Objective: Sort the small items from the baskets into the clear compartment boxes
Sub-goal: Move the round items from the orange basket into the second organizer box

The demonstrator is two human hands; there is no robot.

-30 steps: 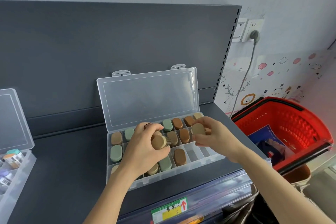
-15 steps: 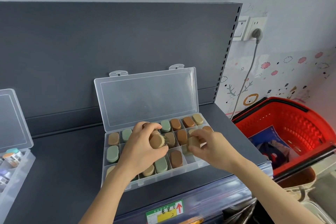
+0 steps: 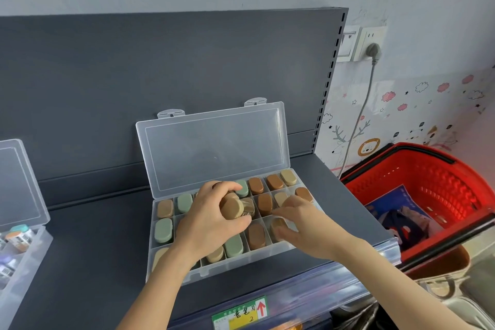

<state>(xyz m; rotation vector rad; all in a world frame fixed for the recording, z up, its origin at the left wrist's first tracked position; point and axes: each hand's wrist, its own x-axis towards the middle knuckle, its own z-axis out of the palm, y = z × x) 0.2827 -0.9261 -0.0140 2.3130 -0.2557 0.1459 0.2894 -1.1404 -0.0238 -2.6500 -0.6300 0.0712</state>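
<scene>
A clear compartment box (image 3: 203, 272) lies open on the dark grey shelf (image 3: 93, 249), its lid (image 3: 214, 147) leaning on the back panel. Most compartments hold oval items in tan, brown or green. My left hand (image 3: 206, 225) hovers over the box's middle and grips a small bunch of tan oval items (image 3: 233, 207). My right hand (image 3: 308, 225) reaches into the front row at the right. Its fingers and thumb pinch a brownish oval item (image 3: 277, 224) set low in a compartment. The red basket (image 3: 439, 177) stands to the right of the shelf.
A second clear box (image 3: 24, 257) with small labelled bottles sits open at the left edge. The red basket holds a blue packet (image 3: 388, 203) and dark items. A grey cord (image 3: 359, 120) hangs from a wall socket. A price label (image 3: 241, 313) marks the shelf's front edge.
My right hand has carried its oval item from above the back rows down and forward into a front-row compartment. My left hand has stayed over the box with its bunch of items.
</scene>
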